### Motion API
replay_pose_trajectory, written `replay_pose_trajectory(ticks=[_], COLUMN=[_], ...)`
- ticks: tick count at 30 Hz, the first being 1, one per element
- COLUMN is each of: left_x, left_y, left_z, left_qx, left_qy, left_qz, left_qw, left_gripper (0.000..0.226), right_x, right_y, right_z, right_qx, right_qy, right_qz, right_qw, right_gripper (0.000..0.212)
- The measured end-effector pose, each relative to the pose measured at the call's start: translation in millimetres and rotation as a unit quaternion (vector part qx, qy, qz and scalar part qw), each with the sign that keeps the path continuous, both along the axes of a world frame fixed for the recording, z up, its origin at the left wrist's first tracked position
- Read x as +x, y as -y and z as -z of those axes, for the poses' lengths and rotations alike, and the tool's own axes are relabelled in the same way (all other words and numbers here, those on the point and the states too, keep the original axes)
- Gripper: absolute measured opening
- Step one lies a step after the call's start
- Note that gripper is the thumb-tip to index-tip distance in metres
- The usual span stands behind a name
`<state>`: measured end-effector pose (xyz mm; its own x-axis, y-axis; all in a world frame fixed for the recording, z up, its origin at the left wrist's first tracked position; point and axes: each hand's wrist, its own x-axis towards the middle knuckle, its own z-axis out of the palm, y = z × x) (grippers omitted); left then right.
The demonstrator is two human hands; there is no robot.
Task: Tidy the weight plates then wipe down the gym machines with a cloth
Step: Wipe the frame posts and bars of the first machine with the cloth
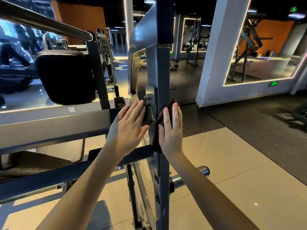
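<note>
A grey steel gym machine fills the view, its upright post (162, 68) running from top to bottom in the middle. My right hand (171, 130) presses a dark red cloth (157, 128) flat against the right side of that post, fingers straight and pointing up. My left hand (128, 128) rests flat, fingers straight, on the horizontal crossbar (54, 123) where it meets the post, beside a bolted bracket (149, 97). No weight plates are in view.
A black back pad (66, 77) and a chrome bar (49, 25) sit at upper left. A chrome plate peg (191, 175) sticks out low on the right. Mirrors, a white pillar (216, 63) and other racks stand behind, with tiled and rubber floor to the right.
</note>
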<state>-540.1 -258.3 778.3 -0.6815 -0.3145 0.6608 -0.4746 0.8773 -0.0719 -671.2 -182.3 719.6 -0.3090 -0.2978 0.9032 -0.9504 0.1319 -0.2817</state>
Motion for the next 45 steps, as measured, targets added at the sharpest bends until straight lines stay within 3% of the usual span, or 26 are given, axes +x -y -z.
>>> replay_pose_trajectory(ticks=[7,13,20,27,34,40,42,45], left_x=[-1,1,11,34,30,37,40,40], left_y=[0,0,-2,-16,-27,-30,-27,-27], left_z=[4,8,26,36,57,83,89,96], left_qx=[-0.031,-0.019,0.009,-0.045,-0.026,0.012,0.055,0.045], left_qy=[-0.007,-0.015,-0.011,0.035,0.023,0.134,0.164,0.171], left_qz=[-0.011,0.002,0.007,-0.01,-0.019,-0.049,-0.067,-0.079], left_qw=[0.999,1.0,1.0,0.998,0.999,0.99,0.983,0.981], left_gripper=[0.061,0.059,0.057,0.057,0.056,0.057,0.062,0.066], right_x=[-5,8,3,26,9,20,16,14], right_y=[10,-15,5,-20,0,-25,-24,-9], right_z=[-42,34,-27,63,-3,64,54,20], right_qx=[-0.025,0.044,0.003,0.056,0.016,0.108,0.098,0.043], right_qy=[-0.004,0.033,0.029,0.069,0.057,0.08,0.075,0.077], right_qz=[0.015,0.0,0.018,0.05,0.017,0.029,0.014,0.015], right_qw=[1.0,0.998,0.999,0.995,0.998,0.991,0.992,0.996], right_gripper=[0.047,0.048,0.05,0.046,0.052,0.058,0.058,0.053])
